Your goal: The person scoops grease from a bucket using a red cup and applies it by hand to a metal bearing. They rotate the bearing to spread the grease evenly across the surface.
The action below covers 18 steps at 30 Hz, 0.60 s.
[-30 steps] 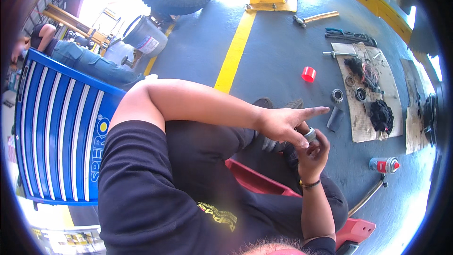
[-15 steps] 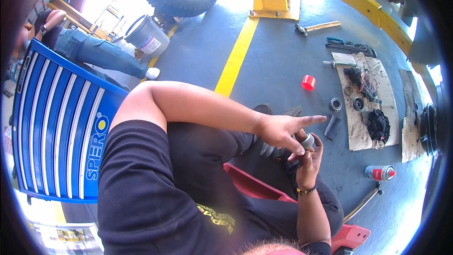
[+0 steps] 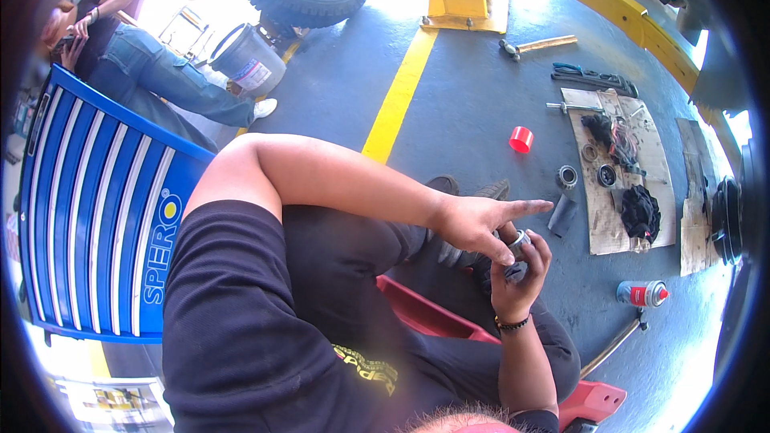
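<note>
In front of my knees, both hands meet at a small round grey metal part (image 3: 520,242), which looks like a bearing or ring. My right hand (image 3: 525,277), with a beaded bracelet at the wrist, has its fingers curled round the part from the near right side. From the left reaches my left hand (image 3: 473,224). Its index finger points straight out past the part, while the thumb and a darkened finger close on it. Grime marks the fingertips. The part's inside is mostly hidden by my fingers.
On the floor to the right are a roller bearing (image 3: 567,177), a dark tube (image 3: 562,216), a red cap (image 3: 521,139) and a spray can (image 3: 644,293). Greasy parts lie on cardboard (image 3: 609,228). A hammer (image 3: 539,46) lies farther off. A blue tool cabinet (image 3: 104,216) and a person (image 3: 144,64) are left.
My right hand's fingers have shifted and curled further over the metal part, which has tilted. The left hand stays nearly in place. The person behind the cabinet has moved, hands now together.
</note>
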Each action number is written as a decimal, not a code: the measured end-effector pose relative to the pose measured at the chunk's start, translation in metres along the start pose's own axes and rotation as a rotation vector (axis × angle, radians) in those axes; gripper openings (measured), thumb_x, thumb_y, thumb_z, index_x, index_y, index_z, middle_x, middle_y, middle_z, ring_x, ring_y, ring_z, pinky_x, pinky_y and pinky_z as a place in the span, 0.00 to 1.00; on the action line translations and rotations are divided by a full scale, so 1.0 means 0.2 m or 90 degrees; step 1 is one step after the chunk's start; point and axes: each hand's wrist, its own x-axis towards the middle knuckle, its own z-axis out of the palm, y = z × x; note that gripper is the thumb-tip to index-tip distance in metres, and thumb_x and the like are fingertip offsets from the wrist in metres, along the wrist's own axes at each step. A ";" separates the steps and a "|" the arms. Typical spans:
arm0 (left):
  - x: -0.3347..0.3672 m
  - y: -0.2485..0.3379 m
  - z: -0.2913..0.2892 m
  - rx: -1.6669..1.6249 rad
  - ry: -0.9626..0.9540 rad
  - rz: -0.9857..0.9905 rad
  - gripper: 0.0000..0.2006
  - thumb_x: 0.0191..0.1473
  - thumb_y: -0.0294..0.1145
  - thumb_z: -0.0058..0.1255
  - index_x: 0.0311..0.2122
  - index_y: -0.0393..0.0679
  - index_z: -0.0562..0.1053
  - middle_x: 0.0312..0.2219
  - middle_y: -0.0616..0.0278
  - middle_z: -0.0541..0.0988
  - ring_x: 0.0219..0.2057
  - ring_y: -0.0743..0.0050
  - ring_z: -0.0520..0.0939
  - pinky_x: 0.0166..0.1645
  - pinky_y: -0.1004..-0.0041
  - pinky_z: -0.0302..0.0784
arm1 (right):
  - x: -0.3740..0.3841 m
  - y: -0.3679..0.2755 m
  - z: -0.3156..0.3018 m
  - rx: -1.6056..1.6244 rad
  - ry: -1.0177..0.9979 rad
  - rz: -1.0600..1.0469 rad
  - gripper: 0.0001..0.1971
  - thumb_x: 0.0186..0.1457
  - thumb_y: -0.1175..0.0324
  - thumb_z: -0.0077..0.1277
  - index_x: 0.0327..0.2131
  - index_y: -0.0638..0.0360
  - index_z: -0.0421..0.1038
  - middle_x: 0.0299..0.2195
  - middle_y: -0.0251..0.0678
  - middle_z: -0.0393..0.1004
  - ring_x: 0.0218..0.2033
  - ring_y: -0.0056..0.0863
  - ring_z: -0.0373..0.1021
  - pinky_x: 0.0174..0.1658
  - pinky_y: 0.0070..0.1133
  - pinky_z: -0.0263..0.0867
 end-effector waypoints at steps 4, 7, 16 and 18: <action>0.00 0.00 -0.01 -0.083 0.004 0.014 0.50 0.57 0.31 0.54 0.73 0.48 0.30 0.48 0.43 0.79 0.49 0.60 0.80 0.56 0.63 0.71 | 0.02 -0.05 -0.02 0.210 -0.063 0.185 0.32 0.68 0.41 0.34 0.45 0.67 0.68 0.26 0.41 0.76 0.15 0.29 0.68 0.19 0.22 0.65; 0.01 0.03 -0.03 -0.067 0.002 0.014 0.50 0.58 0.29 0.53 0.73 0.48 0.30 0.48 0.43 0.79 0.48 0.61 0.80 0.56 0.62 0.72 | 0.03 0.02 -0.11 0.100 0.025 0.250 0.42 0.67 0.34 0.18 0.47 0.67 0.67 0.19 0.38 0.72 0.12 0.25 0.64 0.14 0.19 0.57; 0.02 0.01 -0.01 0.060 0.014 0.060 0.52 0.54 0.31 0.55 0.72 0.47 0.30 0.42 0.46 0.81 0.35 0.64 0.85 0.45 0.68 0.79 | 0.02 0.07 -0.07 0.224 -0.041 0.171 0.42 0.64 0.31 0.26 0.57 0.64 0.64 0.31 0.39 0.76 0.22 0.28 0.71 0.22 0.19 0.64; 0.00 0.04 0.00 0.058 0.010 0.015 0.54 0.53 0.32 0.57 0.73 0.48 0.30 0.43 0.46 0.82 0.34 0.61 0.85 0.44 0.67 0.80 | 0.02 0.07 -0.07 0.259 -0.082 0.169 0.42 0.64 0.31 0.29 0.57 0.64 0.64 0.35 0.40 0.76 0.26 0.28 0.72 0.24 0.21 0.66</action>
